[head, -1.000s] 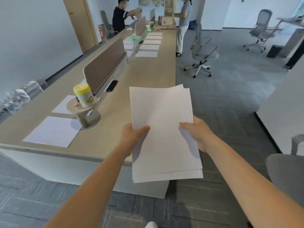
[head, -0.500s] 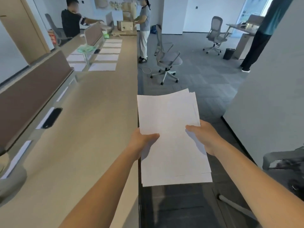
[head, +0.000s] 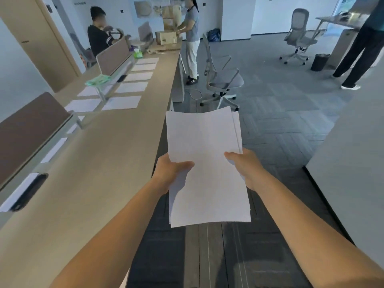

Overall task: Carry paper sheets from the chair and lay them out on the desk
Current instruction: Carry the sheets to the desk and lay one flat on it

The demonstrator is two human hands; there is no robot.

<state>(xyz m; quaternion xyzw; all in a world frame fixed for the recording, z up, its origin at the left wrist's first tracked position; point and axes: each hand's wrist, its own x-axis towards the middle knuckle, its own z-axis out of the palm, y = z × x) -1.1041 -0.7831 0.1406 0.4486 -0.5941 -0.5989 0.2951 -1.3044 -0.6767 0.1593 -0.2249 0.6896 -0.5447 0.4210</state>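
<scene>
A stack of white paper sheets point(head: 205, 159) is held out in front of me, over the floor just right of the desk's edge. My left hand point(head: 170, 172) grips the stack's left edge with the thumb on top. My right hand point(head: 244, 165) grips its right edge the same way. The long beige desk point(head: 108, 163) runs along my left. Several single sheets point(head: 122, 102) lie in rows on its far half.
Brown divider panels point(head: 27, 129) stand along the desk's middle. A grey office chair point(head: 222, 80) stands by the desk's far end. Two people work at the far end by cardboard boxes point(head: 166, 37). A person point(head: 361, 44) stands at right. A grey wall point(head: 357, 152) bounds the aisle.
I have walked forward along the desk; the far sheets and the chair are nearer. Both hands keep the same grip on the stack.
</scene>
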